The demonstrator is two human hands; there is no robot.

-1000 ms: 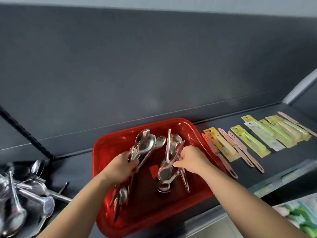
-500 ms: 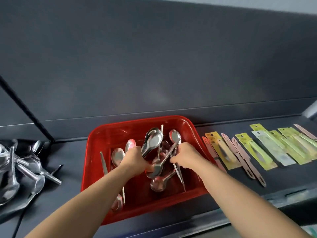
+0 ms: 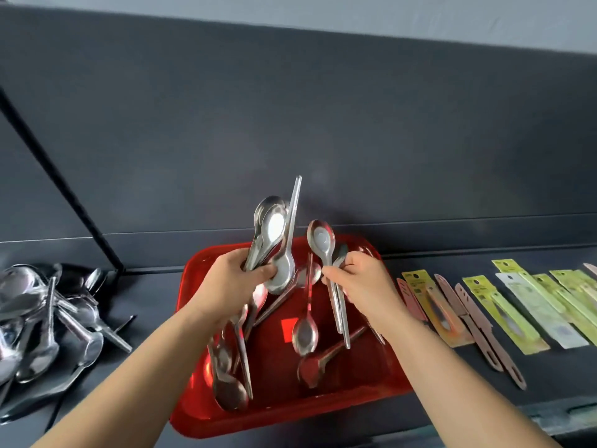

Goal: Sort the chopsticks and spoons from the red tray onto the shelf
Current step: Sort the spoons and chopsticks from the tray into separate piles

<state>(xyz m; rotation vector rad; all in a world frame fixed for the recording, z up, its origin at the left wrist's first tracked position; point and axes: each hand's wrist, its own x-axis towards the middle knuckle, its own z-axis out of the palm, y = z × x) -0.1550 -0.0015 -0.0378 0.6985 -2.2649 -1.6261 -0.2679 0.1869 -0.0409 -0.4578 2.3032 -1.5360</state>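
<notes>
Yellow-green carded packets (image 3: 504, 315) lie in a row, pink plastic tools (image 3: 481, 328) among them; black diagonal bar (image 3: 58, 174) at left

The heap of loose stainless-steel spoons (image 3: 42, 321) on the dark shelf (image 3: 549, 379) is cut off by the left edge. The row of yellow-green carded packets (image 3: 504, 312) runs past the right edge; their print is too small to read. The left grip (image 3: 231, 282) covers the mid-handles of its bunch of steel spoons (image 3: 273, 226); their count cannot be told. The left forearm (image 3: 145, 367) and right forearm (image 3: 436, 367) hide parts of the rim of the red plastic tray (image 3: 200, 263)
</notes>
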